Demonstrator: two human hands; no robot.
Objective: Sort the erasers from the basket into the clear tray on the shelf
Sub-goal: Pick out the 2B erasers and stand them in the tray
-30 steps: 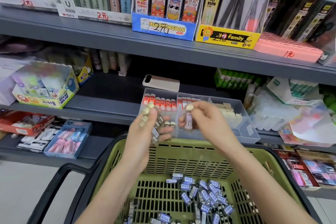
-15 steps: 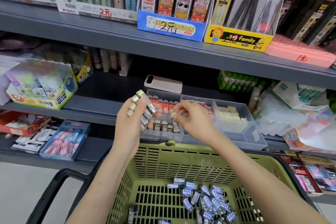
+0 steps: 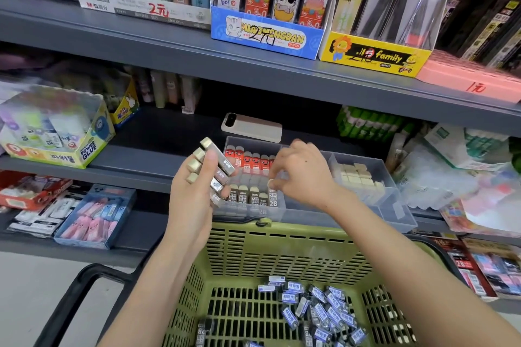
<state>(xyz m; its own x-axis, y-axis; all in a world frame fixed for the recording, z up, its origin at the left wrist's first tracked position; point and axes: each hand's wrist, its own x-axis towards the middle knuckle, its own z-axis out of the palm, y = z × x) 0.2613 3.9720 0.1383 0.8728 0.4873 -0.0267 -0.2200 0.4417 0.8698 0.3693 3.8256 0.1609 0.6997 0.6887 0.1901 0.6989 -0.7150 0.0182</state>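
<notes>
The right hand [image 3: 303, 175] has dropped to the clear tray [image 3: 341, 220] at the basket's [image 3: 282, 251] 12 o'clock, pinching one eraser [image 3: 273, 199], while the left hand [image 3: 194, 197] at 10 o'clock grips a bunch of erasers [image 3: 218, 159].

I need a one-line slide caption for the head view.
Left hand holds several erasers while the right hand sets one eraser into the clear tray, above the green basket.
</notes>
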